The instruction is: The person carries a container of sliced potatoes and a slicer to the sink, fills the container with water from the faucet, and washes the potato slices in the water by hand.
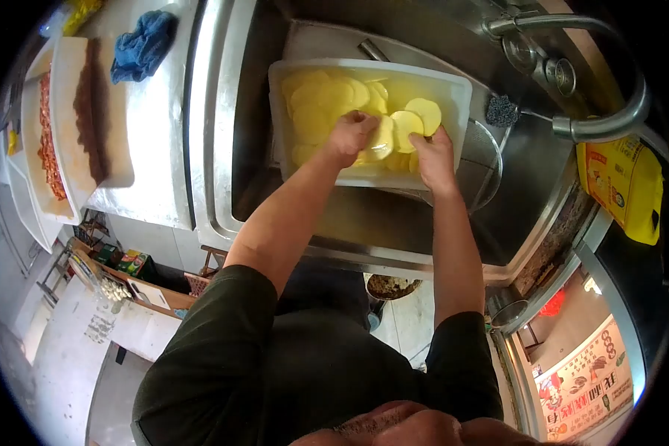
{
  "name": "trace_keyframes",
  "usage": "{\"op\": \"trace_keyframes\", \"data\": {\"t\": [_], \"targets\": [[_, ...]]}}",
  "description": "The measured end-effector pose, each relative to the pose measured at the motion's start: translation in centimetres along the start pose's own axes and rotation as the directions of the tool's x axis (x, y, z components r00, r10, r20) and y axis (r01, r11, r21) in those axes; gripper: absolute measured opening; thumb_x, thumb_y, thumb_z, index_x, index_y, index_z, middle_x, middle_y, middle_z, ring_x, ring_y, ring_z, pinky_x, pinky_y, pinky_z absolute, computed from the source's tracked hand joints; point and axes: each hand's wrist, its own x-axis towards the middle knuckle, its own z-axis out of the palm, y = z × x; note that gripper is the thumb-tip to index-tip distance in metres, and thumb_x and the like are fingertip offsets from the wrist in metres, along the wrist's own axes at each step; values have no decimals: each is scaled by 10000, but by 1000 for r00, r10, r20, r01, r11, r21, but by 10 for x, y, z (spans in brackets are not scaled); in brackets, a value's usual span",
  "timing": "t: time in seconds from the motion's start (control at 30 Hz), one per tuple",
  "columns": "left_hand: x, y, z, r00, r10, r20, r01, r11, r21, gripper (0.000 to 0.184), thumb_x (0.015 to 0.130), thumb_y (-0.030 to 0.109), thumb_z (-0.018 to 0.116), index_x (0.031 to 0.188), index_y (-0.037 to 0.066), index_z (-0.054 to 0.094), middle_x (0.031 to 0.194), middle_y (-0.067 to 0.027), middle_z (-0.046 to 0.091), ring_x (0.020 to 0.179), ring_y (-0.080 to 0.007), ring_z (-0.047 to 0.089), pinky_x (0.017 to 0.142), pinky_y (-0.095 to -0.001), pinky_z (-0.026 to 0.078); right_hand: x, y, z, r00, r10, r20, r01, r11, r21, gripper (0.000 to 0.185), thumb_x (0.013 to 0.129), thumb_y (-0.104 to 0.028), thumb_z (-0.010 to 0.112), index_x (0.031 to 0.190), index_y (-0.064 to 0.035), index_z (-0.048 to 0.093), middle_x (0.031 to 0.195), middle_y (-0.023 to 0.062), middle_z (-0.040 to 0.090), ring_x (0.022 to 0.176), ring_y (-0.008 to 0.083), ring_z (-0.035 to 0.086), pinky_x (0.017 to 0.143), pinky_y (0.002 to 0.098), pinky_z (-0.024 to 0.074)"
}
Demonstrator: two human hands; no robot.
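A white plastic tub (464, 111) sits in the metal sink, filled with yellowish water and many thin, round potato slices (316, 104). Over its middle, my left hand (351, 139) has fingers and thumb pinched on the edge of one potato slice (380, 140). Close by on the right, my right hand (434, 158) grips overlapping potato slices (406, 129), with its thumb on top; another slice (424, 114) fans out beyond them. More slices lie below both hands, partly covered by them.
A curved faucet (602, 128) reaches in from the right, near a dark scouring ball (502, 111) and a round wire strainer (500, 167). Left of the sink lie a blue cloth (143, 46) and trays of food (70, 126). A yellow container (623, 189) stands at right.
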Motion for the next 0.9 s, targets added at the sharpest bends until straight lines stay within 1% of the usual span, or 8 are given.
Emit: {"op": "trace_keyframes", "data": {"t": [0.1,0.27,0.37,0.47,0.67,0.77,0.87,0.9], "targets": [[-5,7,-13,986,110,-123,-55,921,387,331,872,251,675,1044,-22,604,998,-116,655,889,-232,633,770,-341,506,-1,4,-9,999,52,-12,-54,986,-155,411,855,-117,681,1228,18,576,1127,113,668,989,184,636,864,301,487],[-28,19,-25,903,429,14,-204,402,892,529,852,317,678,1214,-47,547,1192,-220,603,1144,-364,566,962,-433,458,6,23,-12,997,4,-83,-38,912,-408,627,835,-237,737,1355,-8,472,1255,196,606,1123,301,613,937,364,477],[-39,25,-16,962,228,-151,115,163,980,659,845,333,677,1340,-29,433,1369,-228,479,1274,-387,454,1043,-449,395,-6,6,-11,988,69,-137,-153,493,-856,733,799,-324,763,1384,-20,443,1298,234,567,1200,376,553,999,431,443],[-24,3,-13,990,117,-76,81,-37,996,762,841,363,678,1409,-11,335,1460,-216,371,1338,-376,375,1096,-438,332,-11,33,-12,992,117,-47,-85,350,-933,794,773,-370,771,1396,-18,426,1318,242,547,1204,399,532,1021,461,421],[-2,-13,9,972,235,22,-36,55,998,766,824,355,691,1423,31,341,1445,-174,405,1283,-358,448,1062,-429,388,20,52,-13,956,294,5,-240,788,-567,788,770,-350,775,1408,-42,430,1390,227,485,1268,373,480,1080,454,369],[10,-11,3,971,168,172,-228,423,877,855,784,392,745,1438,34,326,1462,-179,385,1301,-359,427,1065,-439,387,21,55,-10,958,280,68,-231,887,-399,659,766,-220,783,1322,-7,501,1247,189,590,1174,363,549,1005,427,436],[20,-17,-13,953,224,205,-297,534,792,916,748,441,778,1434,31,330,1457,-191,379,1306,-377,409,1061,-451,394,7,51,-19,989,-70,129,146,367,-919,794,761,-316,772,1410,-32,413,1308,225,552,1185,388,548,1009,428,433],[15,-16,-15,957,241,162,-256,441,860,909,746,436,783,1425,32,335,1429,-202,401,1316,-378,397,1070,-448,380,-1,47,-21,993,38,111,87,398,-913,804,753,-317,779,1406,-28,409,1306,227,552,1185,395,546,1005,427,435]]}}
